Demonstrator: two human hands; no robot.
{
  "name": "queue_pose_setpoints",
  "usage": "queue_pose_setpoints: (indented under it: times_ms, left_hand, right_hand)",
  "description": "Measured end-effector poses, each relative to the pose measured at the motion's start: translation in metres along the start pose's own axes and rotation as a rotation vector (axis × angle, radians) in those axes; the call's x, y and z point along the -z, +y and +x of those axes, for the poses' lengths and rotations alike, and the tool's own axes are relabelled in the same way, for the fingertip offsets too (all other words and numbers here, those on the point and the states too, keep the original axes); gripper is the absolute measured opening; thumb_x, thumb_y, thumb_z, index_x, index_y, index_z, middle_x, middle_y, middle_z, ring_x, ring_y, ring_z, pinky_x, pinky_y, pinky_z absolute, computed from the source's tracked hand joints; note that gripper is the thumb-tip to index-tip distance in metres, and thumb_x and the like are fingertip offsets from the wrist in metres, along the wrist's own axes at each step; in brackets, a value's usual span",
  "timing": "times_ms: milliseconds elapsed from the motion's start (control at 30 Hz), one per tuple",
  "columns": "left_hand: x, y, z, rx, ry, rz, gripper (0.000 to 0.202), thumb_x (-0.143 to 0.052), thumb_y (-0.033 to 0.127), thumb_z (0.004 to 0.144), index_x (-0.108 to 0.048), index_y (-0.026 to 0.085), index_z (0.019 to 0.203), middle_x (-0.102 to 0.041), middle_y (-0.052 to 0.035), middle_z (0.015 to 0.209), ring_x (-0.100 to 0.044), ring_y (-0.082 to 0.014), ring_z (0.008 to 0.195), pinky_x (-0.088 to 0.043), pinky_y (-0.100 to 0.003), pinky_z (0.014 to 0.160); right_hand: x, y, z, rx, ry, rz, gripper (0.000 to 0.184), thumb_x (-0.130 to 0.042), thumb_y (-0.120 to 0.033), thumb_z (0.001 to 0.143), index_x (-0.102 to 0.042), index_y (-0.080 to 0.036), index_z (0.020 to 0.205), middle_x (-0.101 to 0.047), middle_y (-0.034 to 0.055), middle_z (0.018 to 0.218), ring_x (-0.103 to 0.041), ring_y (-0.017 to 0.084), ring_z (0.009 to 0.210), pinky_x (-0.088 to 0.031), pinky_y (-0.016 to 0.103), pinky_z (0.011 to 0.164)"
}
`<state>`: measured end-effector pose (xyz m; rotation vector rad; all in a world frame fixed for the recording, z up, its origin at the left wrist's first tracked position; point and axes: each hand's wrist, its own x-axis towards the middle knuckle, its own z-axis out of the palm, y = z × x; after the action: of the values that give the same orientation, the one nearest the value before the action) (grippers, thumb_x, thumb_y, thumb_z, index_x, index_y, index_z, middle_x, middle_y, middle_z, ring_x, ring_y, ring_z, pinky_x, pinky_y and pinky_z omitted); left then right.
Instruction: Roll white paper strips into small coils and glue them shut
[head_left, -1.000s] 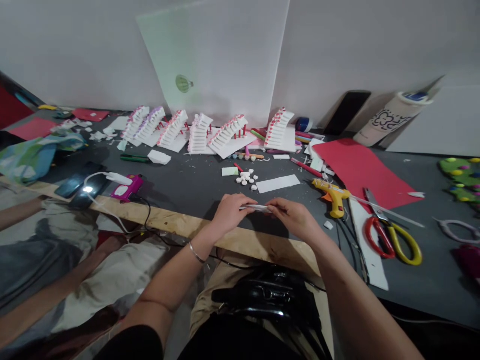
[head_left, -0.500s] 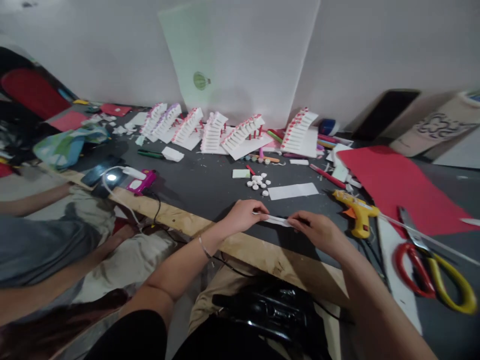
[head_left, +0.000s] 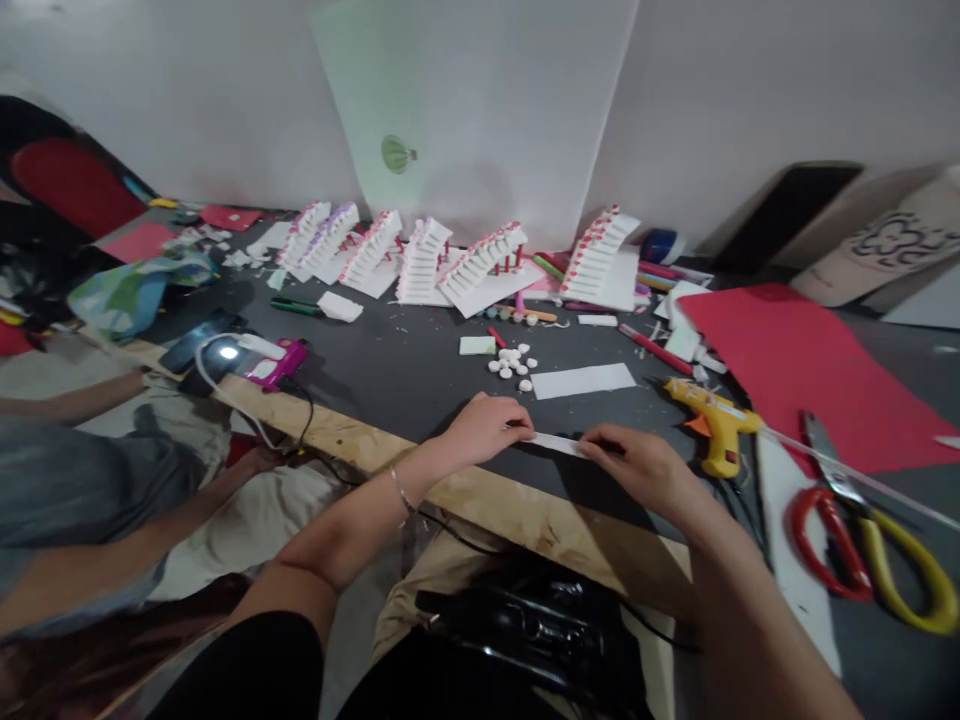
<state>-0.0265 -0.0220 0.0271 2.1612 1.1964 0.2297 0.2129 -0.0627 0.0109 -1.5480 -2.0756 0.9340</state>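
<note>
A narrow white paper strip (head_left: pixel 556 443) stretches between my two hands just above the dark table (head_left: pixel 420 375), near its wooden front edge (head_left: pixel 480 497). My left hand (head_left: pixel 484 428) pinches the strip's left end with curled fingers. My right hand (head_left: pixel 645 468) pinches the right end the same way. A white paper rectangle (head_left: pixel 583 380) and several small white discs (head_left: pixel 511 364) lie just beyond my hands. A yellow glue gun (head_left: pixel 712 420) rests to the right of my right hand.
Several white paper staircase models (head_left: pixel 420 258) stand along the wall. A red sheet (head_left: pixel 795 370), red-and-yellow scissors (head_left: pixel 862 520), a pink glue gun (head_left: pixel 276 362) and a lit phone (head_left: pixel 217 352) lie about. Another person's arm (head_left: pixel 90 400) reaches in at left. A black bag (head_left: pixel 540 630) sits on my lap.
My hands have drawn apart along the strip, so more of it shows between them. The camera has swung left and slightly down.
</note>
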Motion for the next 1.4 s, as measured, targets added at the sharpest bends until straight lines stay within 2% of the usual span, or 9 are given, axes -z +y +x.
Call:
queue_pose_setpoints:
  times_ms: [100, 233, 533, 667, 900, 1067, 1200, 1300, 1400]
  left_hand:
    - [0.003, -0.004, 0.002, -0.052, -0.006, 0.061, 0.016, -0.057, 0.025, 0.092, -0.071, 0.019, 0.088, -0.071, -0.0016, 0.093, -0.064, -0.017, 0.091, -0.037, -0.032, 0.084]
    - [0.004, -0.012, 0.003, -0.136, -0.03, 0.124, 0.008, -0.061, 0.021, 0.09, -0.068, 0.018, 0.091, -0.07, -0.0016, 0.091, -0.063, -0.0179, 0.09, -0.039, -0.032, 0.082]
    - [0.004, -0.031, 0.007, -0.255, 0.032, 0.145, 0.008, -0.059, 0.017, 0.09, -0.065, 0.016, 0.085, -0.065, -0.0041, 0.085, -0.058, -0.0176, 0.086, -0.045, -0.03, 0.078]
    - [0.005, -0.044, 0.01, -0.394, 0.051, 0.094, 0.014, -0.055, 0.019, 0.092, -0.067, 0.016, 0.085, -0.064, -0.0054, 0.086, -0.058, -0.0165, 0.087, -0.046, -0.028, 0.079]
    - [0.005, -0.056, 0.008, -0.569, 0.088, 0.205, 0.027, -0.04, 0.019, 0.098, -0.067, 0.017, 0.097, -0.065, -0.0081, 0.09, -0.057, -0.0155, 0.085, -0.048, -0.027, 0.075]
    - [0.013, -0.049, 0.003, -0.653, 0.007, 0.426, 0.027, -0.04, 0.011, 0.096, -0.066, 0.016, 0.1, -0.065, -0.0098, 0.095, -0.056, -0.0177, 0.088, -0.046, -0.03, 0.078]
    - [0.019, -0.037, 0.006, -0.665, -0.06, 0.57, 0.022, -0.044, 0.013, 0.095, -0.066, 0.013, 0.094, -0.065, -0.01, 0.089, -0.055, -0.0185, 0.082, -0.043, -0.03, 0.075]
    - [0.02, -0.029, 0.014, -0.62, -0.112, 0.627, 0.021, -0.046, 0.013, 0.094, -0.065, 0.014, 0.083, -0.064, -0.0087, 0.081, -0.055, -0.0188, 0.078, -0.041, -0.031, 0.071]
    - [0.02, -0.024, 0.021, -0.516, -0.14, 0.524, 0.015, -0.051, 0.015, 0.092, -0.063, 0.016, 0.082, -0.063, -0.006, 0.08, -0.056, -0.0181, 0.079, -0.04, -0.029, 0.071]
  right_hand:
    - [0.001, -0.001, 0.002, 0.03, 0.027, 0.005, 0.025, -0.047, -0.036, 0.089, -0.068, -0.023, 0.084, -0.073, 0.0038, 0.082, -0.066, 0.019, 0.073, -0.048, 0.028, 0.067]
    - [-0.003, 0.002, 0.002, -0.003, 0.018, -0.034, 0.016, -0.053, -0.03, 0.088, -0.067, -0.023, 0.086, -0.073, 0.0021, 0.08, -0.066, 0.018, 0.071, -0.048, 0.029, 0.067]
    - [-0.015, 0.013, 0.0, 0.166, 0.172, -0.235, 0.015, -0.05, -0.022, 0.093, -0.062, -0.021, 0.084, -0.067, 0.0054, 0.082, -0.061, 0.02, 0.076, -0.048, 0.032, 0.069]
    - [-0.015, 0.018, -0.005, 0.283, 0.187, -0.315, 0.017, -0.048, -0.019, 0.095, -0.064, -0.021, 0.088, -0.066, 0.0056, 0.083, -0.061, 0.019, 0.078, -0.048, 0.03, 0.071]
    - [-0.004, 0.018, -0.021, 0.436, 0.149, -0.604, 0.032, -0.046, -0.002, 0.087, -0.065, -0.016, 0.108, -0.066, 0.0106, 0.095, -0.058, 0.021, 0.084, -0.048, 0.03, 0.073]
    - [-0.001, 0.013, -0.028, 0.461, 0.053, -0.71, 0.042, -0.045, 0.002, 0.081, -0.064, -0.013, 0.116, -0.067, 0.013, 0.098, -0.058, 0.022, 0.083, -0.049, 0.03, 0.069]
    - [-0.004, 0.014, -0.025, 0.41, 0.075, -0.681, 0.03, -0.046, -0.01, 0.09, -0.067, -0.014, 0.111, -0.068, 0.0129, 0.094, -0.061, 0.022, 0.08, -0.049, 0.032, 0.073]
    - [-0.002, 0.011, -0.015, 0.264, 0.055, -0.59, 0.026, -0.046, -0.023, 0.095, -0.071, -0.018, 0.092, -0.068, 0.0093, 0.082, -0.062, 0.02, 0.073, -0.046, 0.029, 0.069]
    - [0.003, 0.006, -0.004, 0.099, 0.014, -0.524, 0.021, -0.049, -0.024, 0.093, -0.068, -0.019, 0.085, -0.067, 0.0063, 0.078, -0.062, 0.018, 0.069, -0.042, 0.027, 0.063]
